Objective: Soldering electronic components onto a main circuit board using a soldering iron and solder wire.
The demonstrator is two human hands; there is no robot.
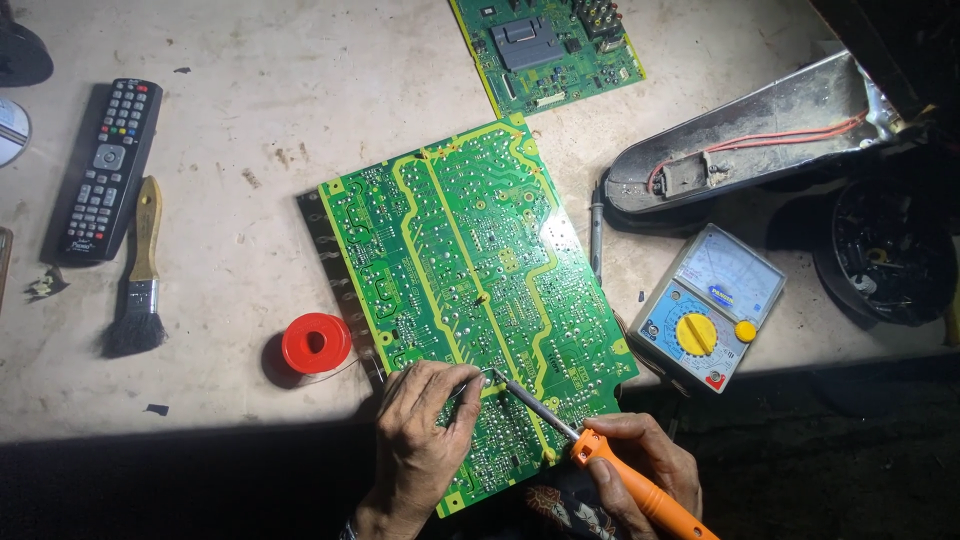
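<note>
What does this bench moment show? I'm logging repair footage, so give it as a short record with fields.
Left hand: left hand pinches thin solder wire against the large green circuit board
Right hand: right hand grips orange-handled soldering iron, tip on board
Left of board: red solder spool, brush, remote control
Right of board: analog multimeter

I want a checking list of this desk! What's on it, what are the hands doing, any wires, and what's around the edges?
Surface: pale, stained table, brightly lit.
Job's things: large green circuit board; orange-handled soldering iron, tip on the board; thin solder wire.
Clutter: red solder spool, brush, remote control, multimeter, second green board.
Grippers: left hand pinches the wire; right hand grips the iron.
Cables: red wires in an opened metal housing.
Surroundings: dark round container; near edge in shadow.
</note>
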